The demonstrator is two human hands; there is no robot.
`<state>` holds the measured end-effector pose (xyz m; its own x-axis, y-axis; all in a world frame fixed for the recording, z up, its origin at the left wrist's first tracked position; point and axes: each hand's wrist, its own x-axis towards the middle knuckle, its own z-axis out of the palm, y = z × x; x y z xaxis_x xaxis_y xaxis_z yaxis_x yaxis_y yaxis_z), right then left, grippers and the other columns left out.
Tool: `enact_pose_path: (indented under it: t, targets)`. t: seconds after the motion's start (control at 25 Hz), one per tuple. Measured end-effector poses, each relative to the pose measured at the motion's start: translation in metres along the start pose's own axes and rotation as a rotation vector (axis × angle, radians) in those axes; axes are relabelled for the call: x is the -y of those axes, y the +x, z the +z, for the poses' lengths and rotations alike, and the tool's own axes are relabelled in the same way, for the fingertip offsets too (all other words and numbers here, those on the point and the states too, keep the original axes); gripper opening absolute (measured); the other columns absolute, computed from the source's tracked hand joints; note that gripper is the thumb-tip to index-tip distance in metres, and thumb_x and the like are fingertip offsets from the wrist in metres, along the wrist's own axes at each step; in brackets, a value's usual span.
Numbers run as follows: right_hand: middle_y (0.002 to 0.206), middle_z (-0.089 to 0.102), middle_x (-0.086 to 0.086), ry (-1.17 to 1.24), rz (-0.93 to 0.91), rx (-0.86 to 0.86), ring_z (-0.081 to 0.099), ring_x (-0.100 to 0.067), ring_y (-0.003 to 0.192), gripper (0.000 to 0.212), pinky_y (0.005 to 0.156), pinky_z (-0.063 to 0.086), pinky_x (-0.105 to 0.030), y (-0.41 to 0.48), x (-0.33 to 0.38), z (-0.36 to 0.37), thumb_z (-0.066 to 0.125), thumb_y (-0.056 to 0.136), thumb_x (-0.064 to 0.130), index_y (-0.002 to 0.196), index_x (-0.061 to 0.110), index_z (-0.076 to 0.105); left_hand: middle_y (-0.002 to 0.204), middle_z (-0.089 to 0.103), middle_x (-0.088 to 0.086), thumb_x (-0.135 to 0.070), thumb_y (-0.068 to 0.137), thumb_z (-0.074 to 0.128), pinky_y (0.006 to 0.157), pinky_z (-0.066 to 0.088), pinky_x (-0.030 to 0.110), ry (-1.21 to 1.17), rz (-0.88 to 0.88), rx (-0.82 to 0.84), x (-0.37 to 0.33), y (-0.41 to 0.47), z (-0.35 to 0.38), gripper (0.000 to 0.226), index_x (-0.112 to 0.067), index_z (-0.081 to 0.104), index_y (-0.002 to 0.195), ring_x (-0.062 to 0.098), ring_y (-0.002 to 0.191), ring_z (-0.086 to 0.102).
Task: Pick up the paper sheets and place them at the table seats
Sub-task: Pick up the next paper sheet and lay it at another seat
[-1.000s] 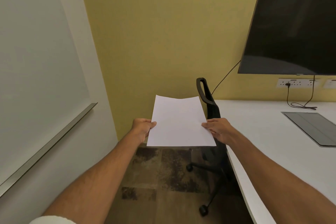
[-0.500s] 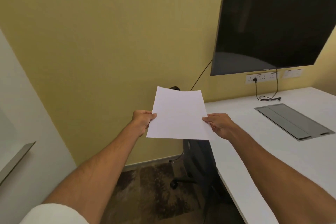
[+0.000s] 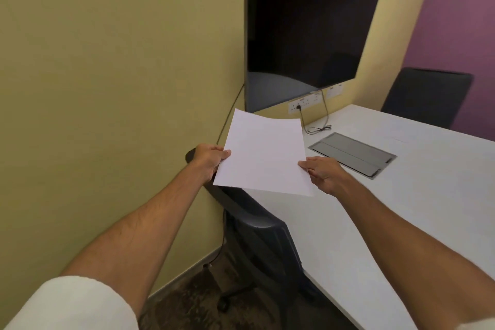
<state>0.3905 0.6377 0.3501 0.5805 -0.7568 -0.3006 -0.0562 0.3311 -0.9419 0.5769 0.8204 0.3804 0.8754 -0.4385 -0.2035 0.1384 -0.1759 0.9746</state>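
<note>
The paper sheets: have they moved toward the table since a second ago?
Yes. The paper sheets, held by the left hand and right hand, now overlap the white table's corner; earlier they hung left of it.

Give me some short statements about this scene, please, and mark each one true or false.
1. Both hands hold the paper. True: the left hand grips its left edge and the right hand its right edge.
2. The paper lies flat on the table. False: it is held in the air, above the table edge.
3. The wall screen is dark. True.
4. A black chair stands at the near side of the table, below the paper. True.
5. Other sheets already lie on the table. False: none shows; only a grey hatch and a cable.
</note>
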Motion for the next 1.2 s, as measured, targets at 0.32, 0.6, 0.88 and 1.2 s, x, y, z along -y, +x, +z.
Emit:
enact_pose_path:
  t: [0.32, 0.6, 0.88, 1.2]
  targets:
    - [0.098, 0.069, -0.014, 0.071, 0.016, -0.181, 0.067, -0.019, 0.078, 0.017, 0.065, 0.060, -0.025, 0.063, -0.002, -0.044, 0.066, 0.082, -0.005, 0.099, 0.000, 0.065, 0.114, 0.063, 0.021, 0.003, 0.083, 0.068, 0.085, 0.052, 0.034, 0.066, -0.028, 0.251, -0.011, 0.090, 0.085, 0.035, 0.008, 0.056, 0.115, 0.026, 0.090, 0.061]
    - [0.089, 0.068, -0.011, 0.135, 0.017, -0.252, 0.066, -0.017, 0.075, 0.011, 0.060, 0.059, -0.023, 0.120, -0.004, -0.076, 0.066, 0.083, -0.004, 0.086, 0.005, 0.061, 0.119, 0.063, 0.021, 0.003, 0.085, 0.065, 0.079, 0.051, 0.033, 0.125, -0.088, 0.339, -0.014, 0.139, 0.151, 0.035, 0.008, 0.056, 0.119, 0.025, 0.089, 0.061]
    - [0.089, 0.069, -0.010, 0.180, 0.063, -0.337, 0.068, -0.018, 0.076, 0.014, 0.067, 0.057, -0.027, 0.157, -0.024, -0.082, 0.067, 0.082, -0.003, 0.087, 0.008, 0.062, 0.105, 0.063, 0.015, 0.004, 0.085, 0.064, 0.078, 0.051, 0.035, 0.248, -0.130, 0.459, -0.002, 0.203, 0.188, 0.028, 0.004, 0.061, 0.112, 0.024, 0.083, 0.062]
    - [0.084, 0.068, -0.006, 0.212, 0.155, -0.541, 0.066, -0.015, 0.073, 0.016, 0.064, 0.055, -0.025, 0.200, -0.067, -0.061, 0.068, 0.083, -0.002, 0.084, 0.012, 0.061, 0.084, 0.065, 0.008, 0.004, 0.083, 0.066, 0.060, 0.052, 0.032, 0.395, -0.163, 0.667, 0.032, 0.292, 0.223, 0.016, -0.009, 0.059, 0.089, 0.019, 0.068, 0.063]
